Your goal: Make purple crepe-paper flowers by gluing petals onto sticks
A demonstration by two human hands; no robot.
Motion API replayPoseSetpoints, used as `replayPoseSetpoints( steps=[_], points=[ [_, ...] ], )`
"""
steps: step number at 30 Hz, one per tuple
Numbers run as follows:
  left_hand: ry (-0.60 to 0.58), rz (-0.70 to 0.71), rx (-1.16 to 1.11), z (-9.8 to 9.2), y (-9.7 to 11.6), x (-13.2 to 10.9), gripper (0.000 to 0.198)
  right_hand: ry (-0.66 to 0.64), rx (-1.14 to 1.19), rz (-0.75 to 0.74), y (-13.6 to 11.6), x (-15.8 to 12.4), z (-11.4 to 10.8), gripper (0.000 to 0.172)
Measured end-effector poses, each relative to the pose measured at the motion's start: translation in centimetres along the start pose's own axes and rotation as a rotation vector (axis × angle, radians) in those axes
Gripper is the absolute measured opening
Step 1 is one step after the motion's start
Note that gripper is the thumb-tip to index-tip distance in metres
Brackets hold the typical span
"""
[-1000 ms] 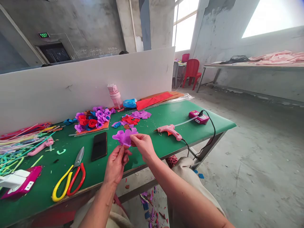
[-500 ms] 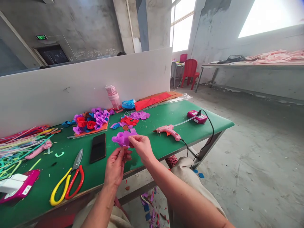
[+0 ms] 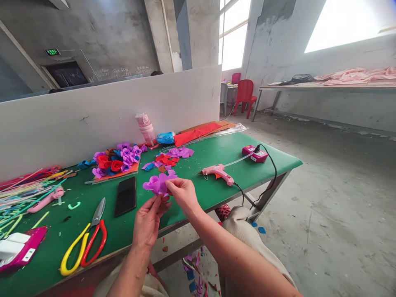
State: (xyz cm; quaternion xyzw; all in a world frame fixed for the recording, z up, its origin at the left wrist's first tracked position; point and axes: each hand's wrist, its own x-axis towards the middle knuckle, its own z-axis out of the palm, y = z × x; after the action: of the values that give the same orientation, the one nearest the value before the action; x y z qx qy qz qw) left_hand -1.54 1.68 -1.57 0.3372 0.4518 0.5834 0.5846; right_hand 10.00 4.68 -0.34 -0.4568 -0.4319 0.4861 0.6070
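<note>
Between my hands, just over the near edge of the green table, is a purple paper flower. My left hand pinches it from below, fingers closed at its base. At its right side my right hand pinches a purple petal between thumb and forefinger. Behind the flower lie loose purple petals and red petals. A pink glue gun rests to the right, a glue stick in its back end and its cord running off the table.
Left of my hands are a black phone and scissors with yellow and red handles. Finished paper flowers cluster behind the phone. A pink bottle stands by the white partition. A magenta power socket sits at right.
My view has shifted slightly, so the table's things appear a little further left. Both hands keep their pinch on the flower and its petal.
</note>
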Motion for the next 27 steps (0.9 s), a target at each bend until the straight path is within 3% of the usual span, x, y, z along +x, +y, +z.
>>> replayPoseSetpoints(
  steps=[15,27],
  points=[
    [0.003,0.003,-0.029,0.1,0.8,-0.3,0.029,-0.002,0.054,-0.02,-0.5,0.3,-0.6,0.026],
    [0.085,-0.009,-0.033,-0.7,1.0,0.5,0.034,-0.031,0.091,-0.023,-0.3,0.0,-0.4,0.025]
  ],
)
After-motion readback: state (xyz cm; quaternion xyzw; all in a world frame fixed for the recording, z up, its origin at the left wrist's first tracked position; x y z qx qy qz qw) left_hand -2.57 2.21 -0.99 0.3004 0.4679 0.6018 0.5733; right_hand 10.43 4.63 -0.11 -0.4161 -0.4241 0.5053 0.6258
